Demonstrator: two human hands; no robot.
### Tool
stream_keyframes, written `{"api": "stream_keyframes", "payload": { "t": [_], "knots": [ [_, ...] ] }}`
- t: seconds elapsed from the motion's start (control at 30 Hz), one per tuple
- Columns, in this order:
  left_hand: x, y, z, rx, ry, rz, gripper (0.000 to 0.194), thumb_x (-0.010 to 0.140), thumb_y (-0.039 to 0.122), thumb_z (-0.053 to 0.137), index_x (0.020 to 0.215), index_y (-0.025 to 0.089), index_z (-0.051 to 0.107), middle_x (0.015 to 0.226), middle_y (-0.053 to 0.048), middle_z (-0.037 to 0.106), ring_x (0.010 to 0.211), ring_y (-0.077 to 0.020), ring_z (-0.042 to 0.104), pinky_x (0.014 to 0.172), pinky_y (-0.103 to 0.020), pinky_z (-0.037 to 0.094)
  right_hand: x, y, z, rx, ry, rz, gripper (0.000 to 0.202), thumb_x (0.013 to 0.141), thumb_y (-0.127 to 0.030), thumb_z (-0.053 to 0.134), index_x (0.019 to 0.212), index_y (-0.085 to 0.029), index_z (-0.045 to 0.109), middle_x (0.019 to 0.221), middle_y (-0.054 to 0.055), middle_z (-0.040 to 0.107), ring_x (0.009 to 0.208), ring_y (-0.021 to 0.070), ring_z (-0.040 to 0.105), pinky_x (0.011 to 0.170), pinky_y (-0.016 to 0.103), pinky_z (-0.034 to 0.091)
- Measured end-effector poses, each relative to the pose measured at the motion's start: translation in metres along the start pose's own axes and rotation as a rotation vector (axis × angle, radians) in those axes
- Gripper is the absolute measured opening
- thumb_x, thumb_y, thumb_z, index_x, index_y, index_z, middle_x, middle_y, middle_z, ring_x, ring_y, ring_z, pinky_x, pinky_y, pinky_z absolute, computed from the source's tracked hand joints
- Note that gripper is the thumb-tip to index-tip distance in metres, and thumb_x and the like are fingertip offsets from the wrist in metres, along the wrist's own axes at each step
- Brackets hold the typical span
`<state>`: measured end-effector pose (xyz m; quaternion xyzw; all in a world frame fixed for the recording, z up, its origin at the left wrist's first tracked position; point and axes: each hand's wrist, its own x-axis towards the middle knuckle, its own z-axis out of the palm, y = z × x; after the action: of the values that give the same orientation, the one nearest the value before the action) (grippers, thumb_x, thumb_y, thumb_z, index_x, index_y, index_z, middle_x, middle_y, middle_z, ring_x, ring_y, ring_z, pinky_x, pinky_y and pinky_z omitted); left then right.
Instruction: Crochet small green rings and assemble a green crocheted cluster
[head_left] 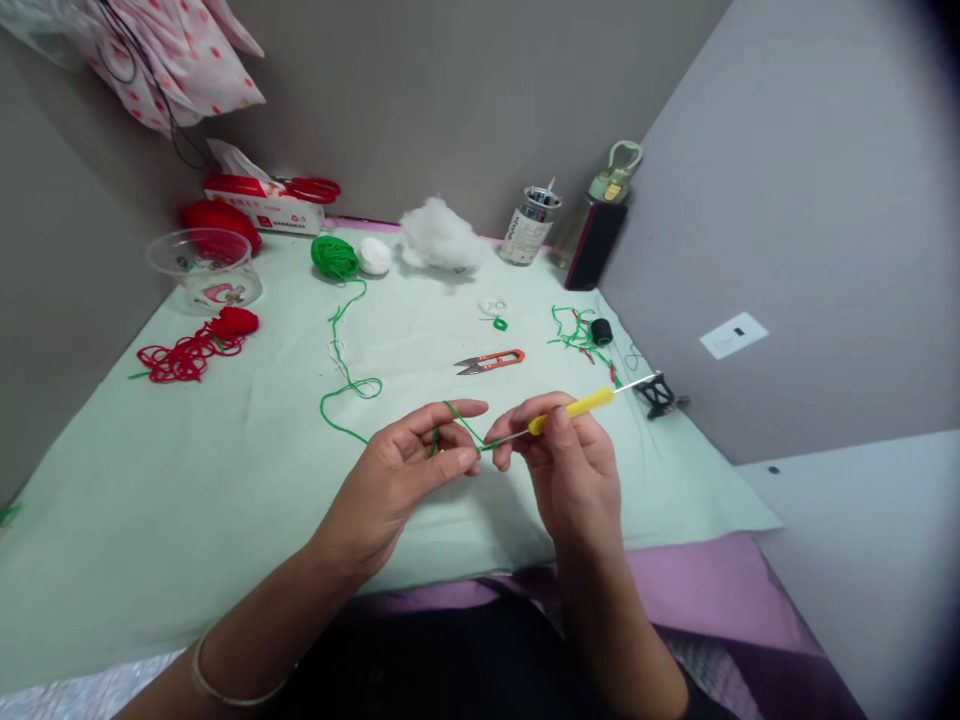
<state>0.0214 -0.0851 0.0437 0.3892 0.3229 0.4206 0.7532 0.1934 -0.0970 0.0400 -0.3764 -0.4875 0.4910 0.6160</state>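
My right hand [574,465] is closed around the yellow handle of a crochet hook [581,408], its thin metal shaft pointing left. Green yarn [487,445] is looped at the hook's tip, close to the fingertips of both hands. My left hand [416,465] pinches that yarn between thumb and fingers, with a strand stretched up over its raised index finger. From there the strand runs left over the table to a green yarn ball [334,258]. Orange thread snips [491,362] lie just beyond my hands.
Behind are a white yarn ball [374,256], fluffy stuffing [441,237], a pen can [529,228], a bottle [611,185] and a phone [595,246]. Red yarn [196,348] and a clear plastic tub [217,290] stand left. Yarn scraps [579,332] lie right, near a small black stand [660,396].
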Motion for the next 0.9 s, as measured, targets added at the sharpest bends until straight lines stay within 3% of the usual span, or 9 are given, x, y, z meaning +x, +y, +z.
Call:
{"api": "stream_keyframes", "payload": {
  "t": [0.2,0.43,0.6,0.7,0.8,0.9],
  "knots": [
    [0.002,-0.003,-0.003,0.095,0.026,0.050,0.035,0.086,0.026,0.075,0.121,0.028,0.073,0.084,0.001,0.063,0.084,-0.0139,0.060,0.086,-0.028,0.045,-0.005,-0.002,0.000,-0.117,0.004,-0.095,0.025,0.104,-0.033,0.049,0.096,-0.020,0.069,0.088,0.004,0.074,0.070,0.0150,0.069,0.068,0.032,0.057],
    [0.000,-0.002,-0.004,0.187,0.065,0.099,0.037,0.086,0.026,0.076,0.123,0.029,0.072,0.084,0.002,0.062,0.085,-0.0138,0.058,0.084,-0.026,0.046,-0.011,-0.007,0.003,-0.412,-0.024,-0.269,0.023,0.105,-0.022,0.047,0.102,-0.023,0.069,0.093,0.002,0.072,0.075,0.0140,0.069,0.072,0.032,0.056],
    [-0.001,-0.001,-0.002,0.190,0.097,0.117,0.033,0.086,0.025,0.077,0.118,0.029,0.073,0.080,0.004,0.060,0.079,-0.0106,0.056,0.083,-0.023,0.046,-0.011,-0.004,0.001,-0.586,-0.132,-0.497,0.023,0.102,-0.015,0.049,0.113,-0.021,0.068,0.097,0.005,0.072,0.087,0.0174,0.068,0.075,0.034,0.057],
    [-0.001,-0.002,0.001,0.109,0.103,0.117,0.042,0.085,0.024,0.078,0.125,0.029,0.070,0.079,0.004,0.061,0.080,-0.0101,0.057,0.084,-0.023,0.046,-0.011,0.003,0.000,-0.763,-0.149,-0.664,0.024,0.098,-0.012,0.056,0.117,-0.021,0.069,0.104,0.007,0.071,0.094,0.0184,0.068,0.079,0.033,0.058],
    [-0.001,-0.003,0.003,-0.107,0.049,0.017,0.049,0.084,0.028,0.079,0.131,0.027,0.066,0.084,0.002,0.064,0.083,-0.0103,0.059,0.085,-0.023,0.046,-0.011,0.011,0.000,-0.958,-0.139,-0.853,0.036,0.089,-0.008,0.068,0.122,-0.021,0.070,0.117,0.009,0.067,0.101,0.0193,0.067,0.082,0.031,0.059],
    [0.000,0.000,0.001,-0.244,-0.014,-0.107,0.044,0.083,0.029,0.079,0.126,0.023,0.070,0.090,0.000,0.065,0.083,-0.0100,0.060,0.085,-0.022,0.047,-0.012,0.011,0.002,-0.819,-0.069,-0.766,0.032,0.093,-0.012,0.063,0.122,-0.023,0.071,0.116,0.009,0.067,0.102,0.0209,0.066,0.082,0.035,0.059]
  ]
}}
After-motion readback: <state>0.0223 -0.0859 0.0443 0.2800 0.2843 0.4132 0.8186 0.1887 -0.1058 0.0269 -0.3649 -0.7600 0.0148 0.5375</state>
